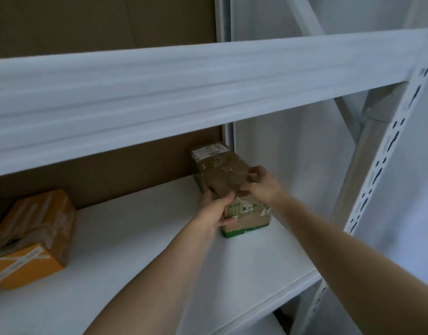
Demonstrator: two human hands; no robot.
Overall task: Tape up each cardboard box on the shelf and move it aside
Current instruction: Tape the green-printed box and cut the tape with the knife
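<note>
- White metal shelf [126, 238] carries everything, brown board behind it.
- Orange cardboard box [31, 235], taped, sits at far left, well apart from the hands.
- Left hand [214, 209] has its grip clamped on the brown cardboard box [222, 172], near corner.
- Right hand [261, 183] pinches the same box's top edge; motion blur hides finer detail.

Brown box [220, 172] with white label, green-printed box [249, 216], orange box [31, 238], white shelf [135, 250]

Both hands [216, 209] [261, 183] on brown box [220, 168]
</note>
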